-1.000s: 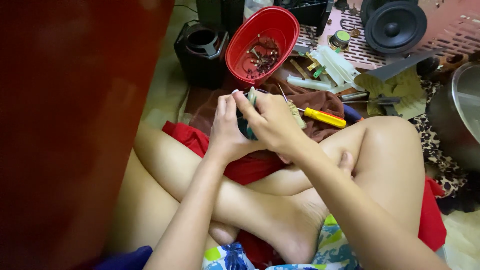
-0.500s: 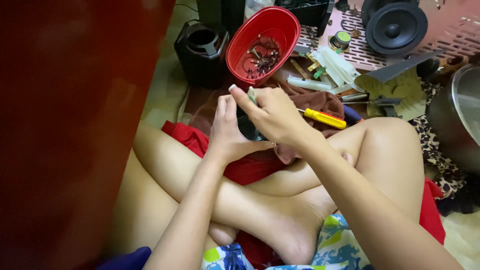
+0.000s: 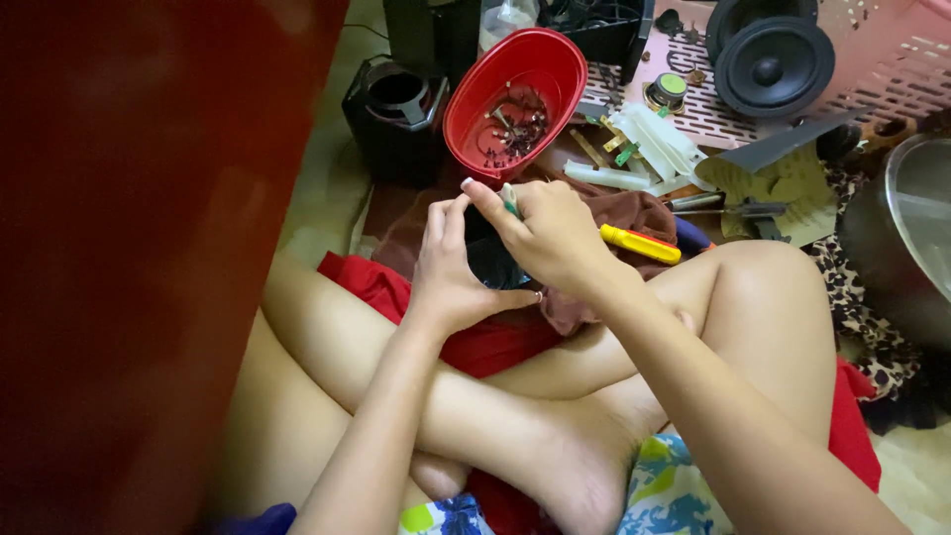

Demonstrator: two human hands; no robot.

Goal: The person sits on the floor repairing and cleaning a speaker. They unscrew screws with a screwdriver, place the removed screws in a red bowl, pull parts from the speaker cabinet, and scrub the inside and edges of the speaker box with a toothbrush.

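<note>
**Inspector:** Start with the item being handled.

**Onlooker:** A small dark object (image 3: 492,260) sits between both hands, above the crossed legs and just in front of the brown cloth (image 3: 614,213). It is mostly hidden; I cannot tell what kind of part it is.

**Inspector:** The hands?

**Onlooker:** The left hand (image 3: 451,267) cups the object from the near side, fingers raised, thumb stretched under it. The right hand (image 3: 555,238) is closed around a thin tool with a pale green handle (image 3: 509,201), its end pointing down at the object.

**Inspector:** Surroundings, working outward.

**Onlooker:** A yellow-handled screwdriver (image 3: 641,244) lies on the cloth just beside the right wrist. Beyond the hands stands a red oval bowl (image 3: 555,74) holding small screws and metal bits. Left of the bowl, a black hollow housing (image 3: 396,114). To the right, white plastic strips (image 3: 654,144), then a black speaker cone (image 3: 773,69) resting on a pink perforated panel (image 3: 872,84). A glass-lidded pot (image 3: 906,248) sits at the far right.
</note>
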